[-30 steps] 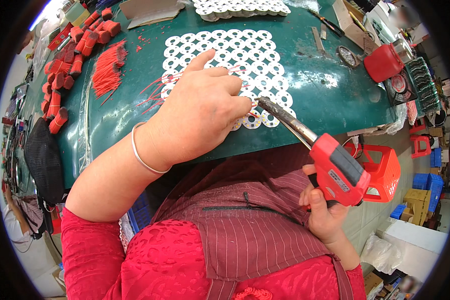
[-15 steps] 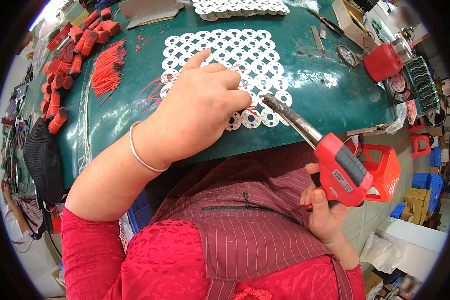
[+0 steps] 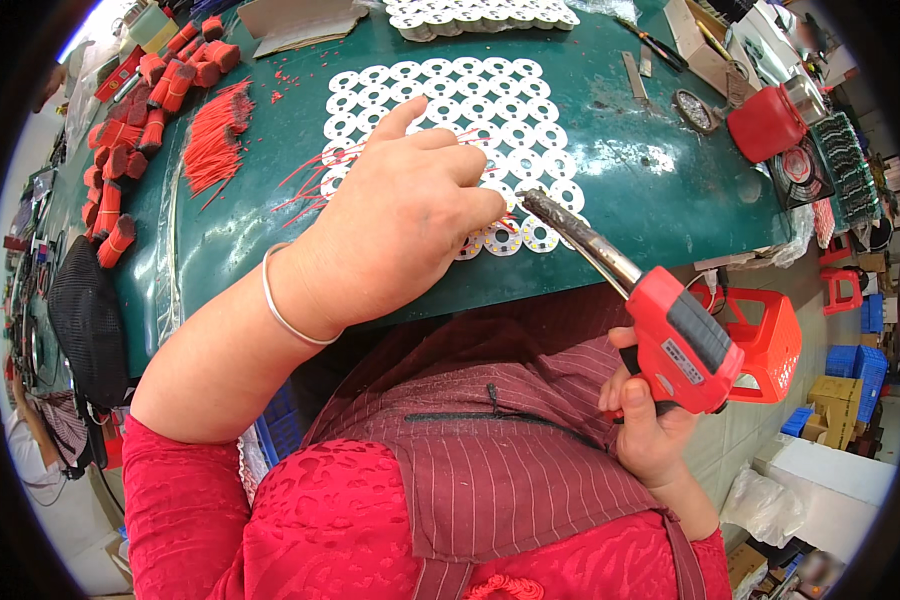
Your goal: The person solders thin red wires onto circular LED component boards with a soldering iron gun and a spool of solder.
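A panel of round white LED boards (image 3: 528, 163), each with a hole in its middle, lies on the green table. My left hand (image 3: 400, 215) is over its lower left part, index finger stretched out and the other fingers closed near the thumb. Thin red wires (image 3: 310, 185) stick out from beneath this hand on its left, and a short red wire end shows at its fingertips. My right hand (image 3: 650, 425) grips a red and black soldering gun (image 3: 685, 340) by its handle. The gun's dark tip (image 3: 532, 200) points at the boards, just right of my left fingertips.
Loose red wires (image 3: 215, 138) lie in a pile to the left, beside several tied wire bundles (image 3: 116, 238). More boards (image 3: 480, 14) are stacked at the back. Pliers (image 3: 655, 45), a small tin (image 3: 696, 112) and a red bottle (image 3: 765, 125) stand or lie at the right.
The soldering gun's tip has shifted very slightly left, towards my left fingertips. My left hand has moved a touch to the right.
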The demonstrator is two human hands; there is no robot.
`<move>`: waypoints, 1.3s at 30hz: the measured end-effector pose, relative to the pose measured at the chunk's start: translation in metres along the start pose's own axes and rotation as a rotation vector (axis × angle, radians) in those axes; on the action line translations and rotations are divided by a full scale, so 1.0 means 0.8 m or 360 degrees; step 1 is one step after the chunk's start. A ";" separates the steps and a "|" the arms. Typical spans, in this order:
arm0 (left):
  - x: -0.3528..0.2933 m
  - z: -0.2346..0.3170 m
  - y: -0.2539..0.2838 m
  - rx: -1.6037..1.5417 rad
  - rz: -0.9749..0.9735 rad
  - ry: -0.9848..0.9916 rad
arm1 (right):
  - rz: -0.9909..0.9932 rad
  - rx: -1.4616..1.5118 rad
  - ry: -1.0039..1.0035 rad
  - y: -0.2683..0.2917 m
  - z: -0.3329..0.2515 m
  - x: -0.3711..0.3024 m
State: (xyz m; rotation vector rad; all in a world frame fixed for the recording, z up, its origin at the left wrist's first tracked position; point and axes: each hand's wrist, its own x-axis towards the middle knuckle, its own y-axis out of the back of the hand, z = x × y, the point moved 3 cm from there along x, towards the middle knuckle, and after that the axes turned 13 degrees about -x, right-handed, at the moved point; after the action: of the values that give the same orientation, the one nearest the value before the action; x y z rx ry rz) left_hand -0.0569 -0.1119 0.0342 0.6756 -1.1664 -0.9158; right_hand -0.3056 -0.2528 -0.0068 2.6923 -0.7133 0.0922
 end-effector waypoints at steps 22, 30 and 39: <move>0.001 -0.001 0.002 -0.0053 0.0007 0.0003 | -0.0047 -0.0016 -0.0015 -0.001 0.004 -0.003; 0.001 -0.001 0.002 -0.0040 -0.0003 0.0008 | 0.0056 0.0142 -0.0039 -0.004 -0.003 0.000; 0.001 -0.001 0.001 -0.0040 0.0005 0.0006 | -0.0014 -0.0023 -0.0007 0.001 0.002 -0.003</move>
State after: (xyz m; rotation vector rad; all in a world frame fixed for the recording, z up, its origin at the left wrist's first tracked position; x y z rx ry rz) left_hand -0.0558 -0.1122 0.0355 0.6549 -1.1506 -0.9246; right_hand -0.3080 -0.2530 -0.0083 2.6827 -0.7011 0.0787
